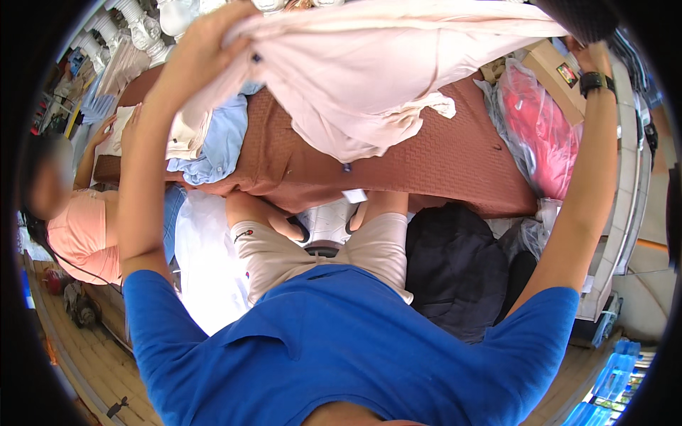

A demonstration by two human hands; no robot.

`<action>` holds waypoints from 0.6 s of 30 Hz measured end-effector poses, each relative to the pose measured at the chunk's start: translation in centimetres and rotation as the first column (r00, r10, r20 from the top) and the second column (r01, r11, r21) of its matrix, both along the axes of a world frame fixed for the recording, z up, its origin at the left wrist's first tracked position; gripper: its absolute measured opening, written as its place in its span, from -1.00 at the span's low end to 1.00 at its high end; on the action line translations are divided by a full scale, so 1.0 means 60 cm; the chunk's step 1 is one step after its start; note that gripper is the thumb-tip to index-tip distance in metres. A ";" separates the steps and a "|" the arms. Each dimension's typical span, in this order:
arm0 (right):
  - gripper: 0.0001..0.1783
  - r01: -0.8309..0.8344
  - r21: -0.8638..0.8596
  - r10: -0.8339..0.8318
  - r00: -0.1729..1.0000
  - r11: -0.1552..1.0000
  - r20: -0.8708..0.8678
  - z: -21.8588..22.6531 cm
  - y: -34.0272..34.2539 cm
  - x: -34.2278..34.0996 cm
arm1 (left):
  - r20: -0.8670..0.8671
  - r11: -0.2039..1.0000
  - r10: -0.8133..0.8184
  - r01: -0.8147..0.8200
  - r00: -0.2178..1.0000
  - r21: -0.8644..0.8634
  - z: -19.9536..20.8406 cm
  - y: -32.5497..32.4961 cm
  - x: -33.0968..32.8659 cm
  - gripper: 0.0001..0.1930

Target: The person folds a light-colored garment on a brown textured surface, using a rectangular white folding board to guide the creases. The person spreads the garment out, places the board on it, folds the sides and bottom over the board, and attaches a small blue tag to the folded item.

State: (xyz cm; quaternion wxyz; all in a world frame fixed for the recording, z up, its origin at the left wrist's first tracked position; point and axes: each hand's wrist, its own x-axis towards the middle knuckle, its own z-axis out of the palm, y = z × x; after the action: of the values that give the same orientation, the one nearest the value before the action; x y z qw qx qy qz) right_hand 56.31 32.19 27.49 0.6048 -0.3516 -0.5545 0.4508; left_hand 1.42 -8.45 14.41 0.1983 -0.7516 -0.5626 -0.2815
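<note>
Both of my arms are raised and spread wide, with a pale pink garment (355, 78) stretched between them above the table. My left hand (213, 46) is closed on its left end, near a small dark spot on the fabric. At the far right my right hand (591, 60), with a dark watch on the wrist, grips the other end; its fingers are partly hidden. Loose fabric sags in the middle toward the brown cloth (455, 163) that covers the table.
A folded light blue garment (224, 138) and beige clothes (188, 135) lie at the left, beside another person (85, 234). On the right are red clothing in clear plastic (536, 124) and a cardboard box (558, 78). A black bag (455, 270) sits by my right leg.
</note>
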 end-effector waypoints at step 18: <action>-0.78 0.178 -0.187 -0.151 0.977 0.966 0.152 -0.094 -0.062 0.070 | 0.526 0.886 -0.275 0.424 0.805 -0.186 -0.147 0.174 0.086 -0.83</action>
State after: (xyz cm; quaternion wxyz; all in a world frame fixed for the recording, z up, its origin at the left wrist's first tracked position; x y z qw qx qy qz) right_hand 60.50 28.50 21.88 0.5624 -0.4854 -0.5152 0.4274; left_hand 6.59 2.02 5.58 -0.1194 -0.7690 -0.4794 -0.4055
